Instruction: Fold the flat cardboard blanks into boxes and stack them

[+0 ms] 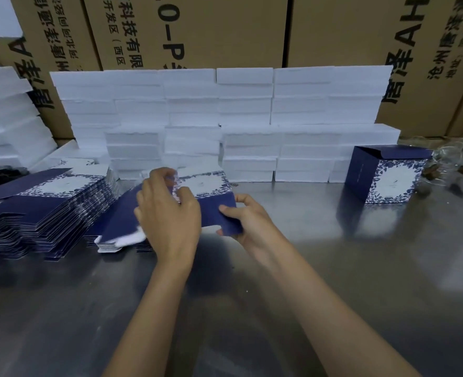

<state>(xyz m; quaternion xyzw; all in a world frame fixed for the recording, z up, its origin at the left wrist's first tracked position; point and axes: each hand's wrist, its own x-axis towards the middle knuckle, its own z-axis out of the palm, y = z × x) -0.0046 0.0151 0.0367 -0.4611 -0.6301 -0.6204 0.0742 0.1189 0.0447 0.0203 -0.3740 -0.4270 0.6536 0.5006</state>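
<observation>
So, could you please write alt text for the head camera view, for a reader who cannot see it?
Two hands, left hand and right hand, hold a flat blue cardboard blank over a metal table. A pile of blanks lies to the left, one folded box stands to the right, and white foam blocks are stacked behind.

Even, fairly bright overhead light fills the scene. The steel tabletop shows soft grey sheen and faint shadows beneath the forearms. The stacked white foam blocks nearly wash out. Motion blur smears the left hand's fingertips. Wide-angle distortion bends the brown cartons near the edges.
</observation>
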